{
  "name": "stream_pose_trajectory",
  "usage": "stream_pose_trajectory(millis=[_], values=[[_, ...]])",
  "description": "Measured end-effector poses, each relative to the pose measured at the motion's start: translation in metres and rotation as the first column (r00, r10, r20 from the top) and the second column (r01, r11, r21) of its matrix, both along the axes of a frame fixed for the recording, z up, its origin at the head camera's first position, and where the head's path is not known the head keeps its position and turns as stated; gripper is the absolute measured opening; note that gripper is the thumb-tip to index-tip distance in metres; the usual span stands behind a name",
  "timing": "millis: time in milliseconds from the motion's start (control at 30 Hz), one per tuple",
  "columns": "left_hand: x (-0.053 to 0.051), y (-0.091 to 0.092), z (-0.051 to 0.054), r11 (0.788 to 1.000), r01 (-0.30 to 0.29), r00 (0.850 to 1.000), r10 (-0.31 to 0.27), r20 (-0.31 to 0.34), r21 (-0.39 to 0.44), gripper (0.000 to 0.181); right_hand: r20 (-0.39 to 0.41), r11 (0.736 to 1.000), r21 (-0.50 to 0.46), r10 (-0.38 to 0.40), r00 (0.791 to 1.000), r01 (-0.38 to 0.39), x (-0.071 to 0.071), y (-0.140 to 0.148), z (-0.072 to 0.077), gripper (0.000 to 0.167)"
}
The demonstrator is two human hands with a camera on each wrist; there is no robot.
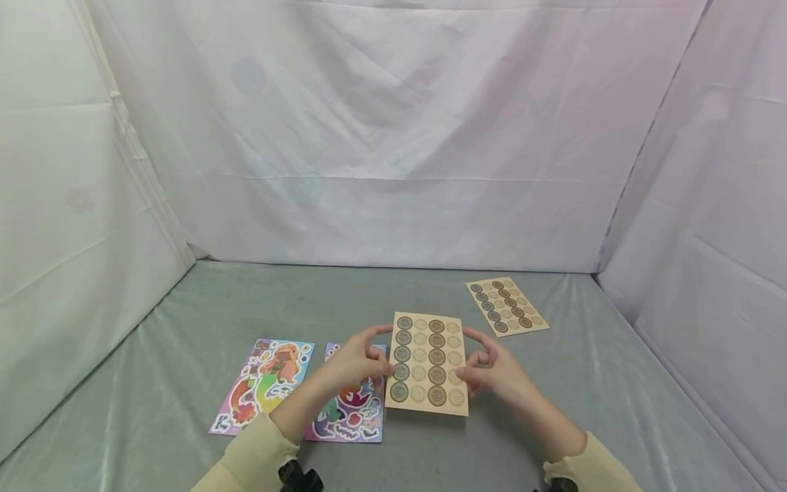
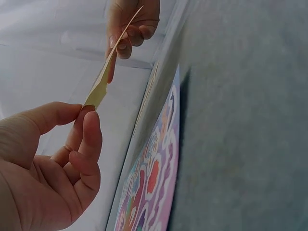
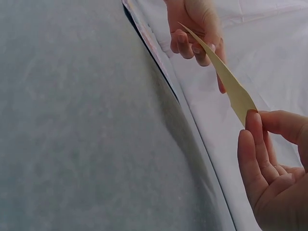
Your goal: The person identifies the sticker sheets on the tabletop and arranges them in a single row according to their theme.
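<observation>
Between both hands a tan sticker sheet (image 1: 427, 363) with columns of round dark and pale labels is held up off the table. My left hand (image 1: 359, 362) pinches its left edge between thumb and fingers. The right hand (image 1: 494, 372) pinches the opposite edge the same way. Both wrist views show the sheet (image 2: 101, 86) nearly edge-on and slightly bent, its near edge between thumb and fingers. Below the left forearm lies a purple sticker sheet (image 1: 347, 429) with colourful figures, partly covered by the left hand and arm.
Left of it lies another colourful sticker sheet (image 1: 270, 379) with mermaid figures, its lower corner behind the sleeve. A second tan sheet of round labels (image 1: 507, 306) lies at the back right. Grey cloth covers the table (image 1: 615, 383); white curtains (image 1: 393, 137) stand around it.
</observation>
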State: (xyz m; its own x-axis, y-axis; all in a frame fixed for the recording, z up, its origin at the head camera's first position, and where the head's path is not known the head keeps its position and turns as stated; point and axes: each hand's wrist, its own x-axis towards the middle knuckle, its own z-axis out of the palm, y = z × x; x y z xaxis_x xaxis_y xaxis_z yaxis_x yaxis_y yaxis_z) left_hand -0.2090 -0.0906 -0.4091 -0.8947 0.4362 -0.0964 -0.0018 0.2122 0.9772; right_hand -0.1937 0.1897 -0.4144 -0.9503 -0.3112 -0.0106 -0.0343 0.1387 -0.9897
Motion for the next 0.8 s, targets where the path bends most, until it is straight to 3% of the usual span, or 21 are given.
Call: stream_pose_trajectory(millis=[300, 800], values=[[0.008, 0.006, -0.001, 1.000, -0.003, 1.000, 0.003, -0.008, -0.019, 0.081, 0.047, 1.000, 0.025, 0.000, 0.999, -0.001, 0.003, 0.004, -0.002, 0.085], [0.015, 0.013, -0.003, 0.990, 0.024, 0.999, -0.028, -0.028, -0.137, 0.079, 0.105, 0.998, 0.049, 0.044, 0.993, -0.050, 0.008, 0.012, -0.012, 0.088]])
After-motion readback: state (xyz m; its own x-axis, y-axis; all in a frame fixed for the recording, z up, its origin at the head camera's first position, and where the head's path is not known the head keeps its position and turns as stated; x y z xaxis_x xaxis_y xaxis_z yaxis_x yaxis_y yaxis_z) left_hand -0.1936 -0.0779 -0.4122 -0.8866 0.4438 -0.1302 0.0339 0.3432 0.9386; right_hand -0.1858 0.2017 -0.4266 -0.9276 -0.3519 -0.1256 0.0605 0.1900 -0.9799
